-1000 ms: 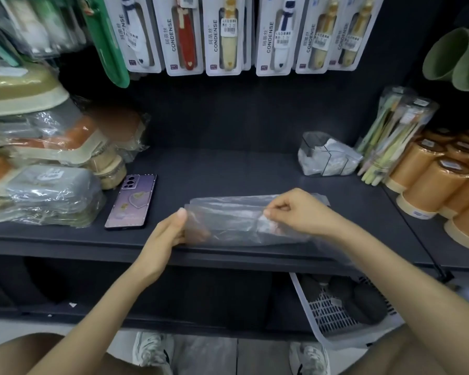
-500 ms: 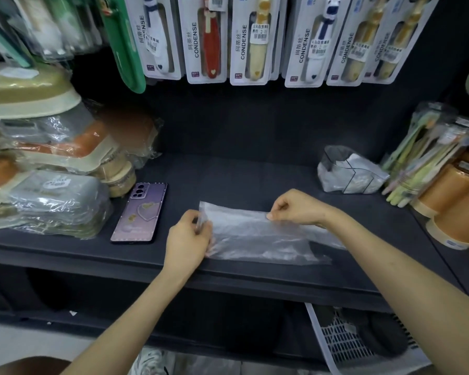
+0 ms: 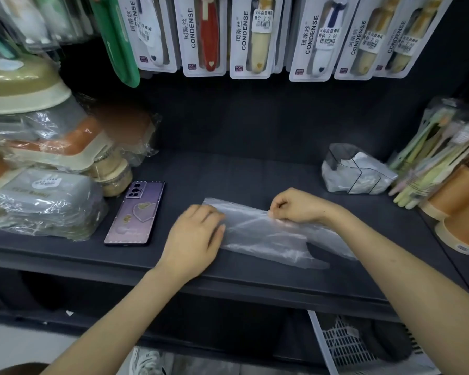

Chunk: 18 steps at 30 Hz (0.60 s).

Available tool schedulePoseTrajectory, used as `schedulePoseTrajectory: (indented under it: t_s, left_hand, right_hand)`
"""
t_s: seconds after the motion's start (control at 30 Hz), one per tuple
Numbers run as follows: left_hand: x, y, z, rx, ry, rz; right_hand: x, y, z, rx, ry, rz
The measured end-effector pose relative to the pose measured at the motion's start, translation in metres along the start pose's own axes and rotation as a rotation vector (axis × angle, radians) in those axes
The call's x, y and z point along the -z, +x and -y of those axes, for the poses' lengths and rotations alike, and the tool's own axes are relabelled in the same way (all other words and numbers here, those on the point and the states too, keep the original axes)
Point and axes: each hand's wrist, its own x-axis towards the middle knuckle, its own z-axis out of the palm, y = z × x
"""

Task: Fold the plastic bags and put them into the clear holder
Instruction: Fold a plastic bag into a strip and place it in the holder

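Left hand (image 3: 194, 236) flat on plastic bag (image 3: 268, 234), right hand (image 3: 295, 207) pinching it; clear holder (image 3: 355, 170) holds bags.

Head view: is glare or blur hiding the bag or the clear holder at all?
Head view: bag sharp, faint sheen only, both hands crisp, left hand flat on it, right hand pinching its edge; clear holder readable; glare sits on the wrapped boxes at left; edges bow from the wide lens.
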Motion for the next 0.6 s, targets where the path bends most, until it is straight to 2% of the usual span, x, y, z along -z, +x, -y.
schedulePoseTrajectory:
  t_s: [0.1, 0.2, 0.3, 0.43, 0.5, 0.6]
  left_hand:
    - [-0.013, 0.001, 0.003, -0.023, -0.007, 0.196]
    - [-0.017, 0.005, 0.004, 0.053, -0.001, 0.367]
    - [-0.019, 0.007, 0.004, 0.067, 0.070, 0.433]
    - [-0.018, 0.011, 0.003, 0.055, 0.168, 0.472]
    - [-0.018, 0.014, 0.002, 0.027, 0.238, 0.498]
    - [-0.017, 0.019, 0.004, 0.007, 0.232, 0.475]
  right_hand:
    - [0.001, 0.002, 0.001, -0.011, -0.044, 0.004]
    - [0.001, 0.005, 0.001, -0.012, -0.120, 0.012]
    - [0.001, 0.007, 0.001, -0.005, -0.177, 0.024]
    - [0.007, 0.000, 0.003, -0.022, -0.070, 0.039]
    - [0.010, -0.008, 0.006, -0.040, -0.211, -0.068]
    - [-0.007, -0.022, 0.019, 0.003, -0.668, -0.363]
